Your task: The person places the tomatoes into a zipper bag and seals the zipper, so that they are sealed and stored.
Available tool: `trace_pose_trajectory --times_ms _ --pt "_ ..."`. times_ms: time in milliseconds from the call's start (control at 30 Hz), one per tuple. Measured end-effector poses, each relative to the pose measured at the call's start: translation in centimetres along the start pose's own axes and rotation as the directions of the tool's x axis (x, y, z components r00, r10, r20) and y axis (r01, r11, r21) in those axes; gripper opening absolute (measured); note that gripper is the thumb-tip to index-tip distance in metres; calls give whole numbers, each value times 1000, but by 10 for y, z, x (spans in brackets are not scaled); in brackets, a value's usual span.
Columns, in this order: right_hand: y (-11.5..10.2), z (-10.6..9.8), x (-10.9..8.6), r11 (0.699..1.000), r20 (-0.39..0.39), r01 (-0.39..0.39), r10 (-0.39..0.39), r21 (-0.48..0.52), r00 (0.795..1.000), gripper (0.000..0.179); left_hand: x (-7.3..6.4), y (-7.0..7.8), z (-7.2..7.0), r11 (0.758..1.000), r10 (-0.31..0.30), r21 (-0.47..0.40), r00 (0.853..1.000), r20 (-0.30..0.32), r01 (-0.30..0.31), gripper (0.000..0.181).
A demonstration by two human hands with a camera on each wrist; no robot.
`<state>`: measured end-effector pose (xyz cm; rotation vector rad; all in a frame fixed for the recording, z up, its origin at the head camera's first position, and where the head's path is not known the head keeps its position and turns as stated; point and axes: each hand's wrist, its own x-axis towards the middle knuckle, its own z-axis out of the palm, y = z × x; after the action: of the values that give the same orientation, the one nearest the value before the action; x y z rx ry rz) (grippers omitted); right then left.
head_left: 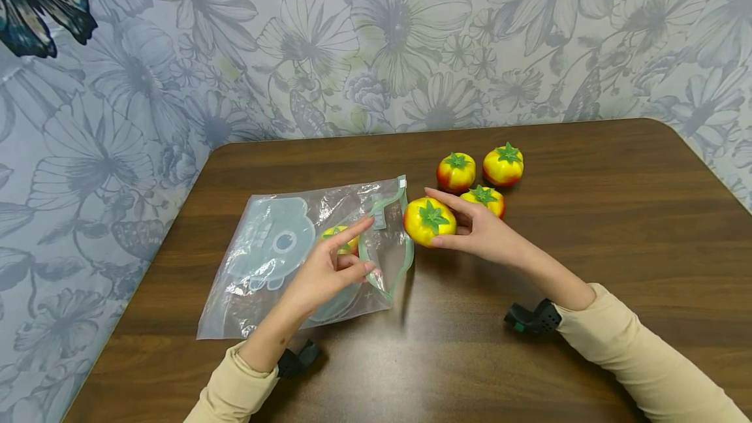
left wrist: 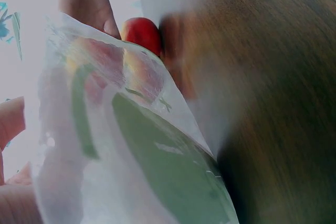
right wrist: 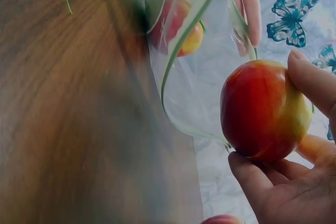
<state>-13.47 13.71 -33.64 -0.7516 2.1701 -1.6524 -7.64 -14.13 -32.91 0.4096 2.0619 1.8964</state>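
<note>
My right hand (head_left: 484, 230) holds a yellow-and-red toy tomato (head_left: 431, 221) with a green star-shaped top, thumb and fingers on opposite sides. The tomato is at the mouth of a clear zip bag (head_left: 376, 305) with a green-edged opening. At the bag's raised upper rim, my left hand (head_left: 329, 273) grips the plastic, its index finger stretched out; part of the grip is hidden. Another toy tomato (right wrist: 191, 35) lies inside the bag, seen through the plastic. Pale blue-green printing (head_left: 270, 234) covers part of the bag.
Beyond my right hand stand three more toy tomatoes: one (head_left: 456, 172) at the back left, one (head_left: 503, 165) at the back right, and one (head_left: 484, 199) partly behind the hand. The brown wooden table (head_left: 617, 214) meets a flower-patterned wall (head_left: 411, 38).
</note>
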Motion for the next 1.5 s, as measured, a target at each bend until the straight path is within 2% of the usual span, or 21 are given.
trace_pose_trajectory --times_ms 233,467,633,900,1133,1500 --pt "2 11 8 999 24 42 -43 11 999 75 0 -1 0 1000 4 -2 1000 2 -4 64" --pt "6 20 15 1000 50 18 -17 -5 999 75 1 -1 0 1000 9 -5 1000 5 -9 64" --pt "8 27 19 999 73 40 -40 10 997 75 1 0 0 1000 10 2 1000 3 -10 64" --pt "17 37 26 998 90 57 -54 -28 994 74 0 1 0 1000 3 14 1000 1 -3 64" --pt "22 42 30 1000 87 29 -30 4 996 73 0 0 -1 1000 -7 -4 1000 11 7 65" --pt "28 49 35 1000 97 7 -6 -12 995 73 0 0 0 1000 3 -4 1000 19 -3 65"
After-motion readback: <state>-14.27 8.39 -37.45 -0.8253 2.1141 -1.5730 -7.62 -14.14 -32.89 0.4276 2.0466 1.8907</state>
